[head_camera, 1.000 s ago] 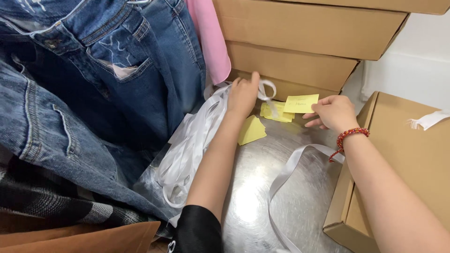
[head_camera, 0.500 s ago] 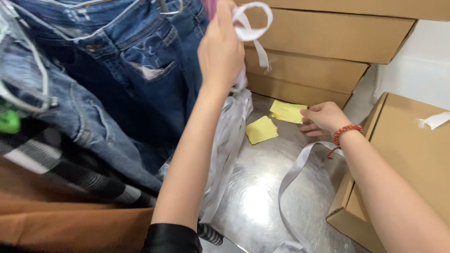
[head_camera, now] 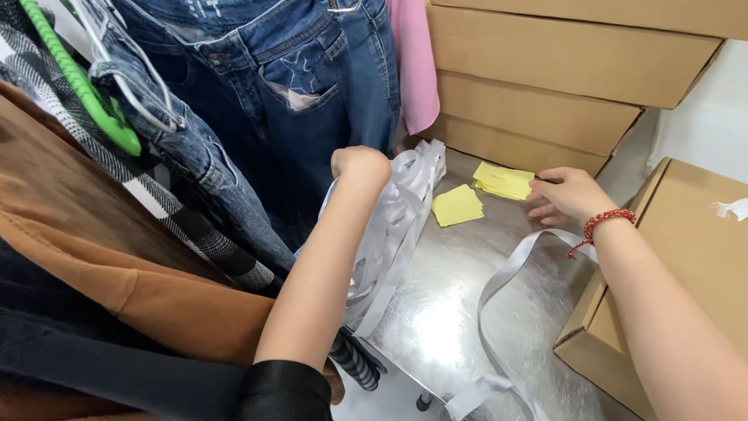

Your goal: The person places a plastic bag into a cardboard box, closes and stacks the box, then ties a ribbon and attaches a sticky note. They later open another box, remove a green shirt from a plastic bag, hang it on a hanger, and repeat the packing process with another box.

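Now your left hand (head_camera: 360, 165) has dropped from the frame top to centre, clenched on white straps (head_camera: 393, 226); right hand (head_camera: 567, 195), fingers released, stays on yellow slips (head_camera: 505, 180), centre right.

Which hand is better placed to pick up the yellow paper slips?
Right. The right hand already rests with fingertips at the yellow paper slips on the metal table, while the left hand is up at the white ribbon bundle.
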